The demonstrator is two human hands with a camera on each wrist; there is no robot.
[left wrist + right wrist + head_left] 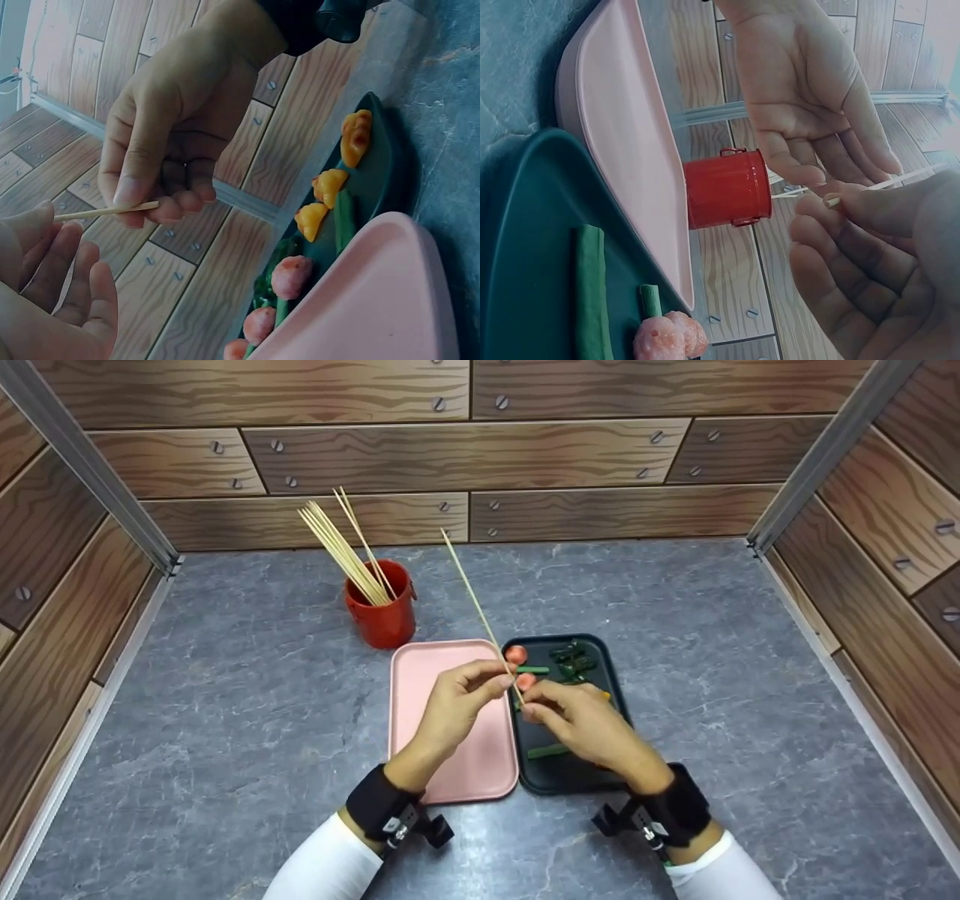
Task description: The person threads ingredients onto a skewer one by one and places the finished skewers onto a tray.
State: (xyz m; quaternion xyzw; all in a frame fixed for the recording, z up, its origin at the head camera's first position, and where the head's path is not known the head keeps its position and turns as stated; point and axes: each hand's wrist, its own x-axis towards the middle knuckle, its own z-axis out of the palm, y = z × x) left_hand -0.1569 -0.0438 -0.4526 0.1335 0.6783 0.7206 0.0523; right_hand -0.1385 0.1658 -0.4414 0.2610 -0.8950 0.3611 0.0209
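The right hand (589, 720) pinches the near end of a thin, pale wooden skewer (480, 611) above a dark-green rectangular tray (555, 780), the left hand (457, 701) pinching just beyond, and both grips should be light and aligned to steady the long free end.

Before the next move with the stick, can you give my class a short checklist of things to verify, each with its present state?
1. Left hand has hold of the stick: ok, it pinches it with thumb and fingers.
2. Right hand has hold too: ok, it pinches the stick close to its near end.
3. Stick carries no food: ok, its visible length is bare.
4. Food is on the dark tray: ok, with pink balls, yellow pieces and green stalks.
5. Spare sticks stand in the red bucket: ok.
6. Far tip is sharp: cannot tell, too small to see.
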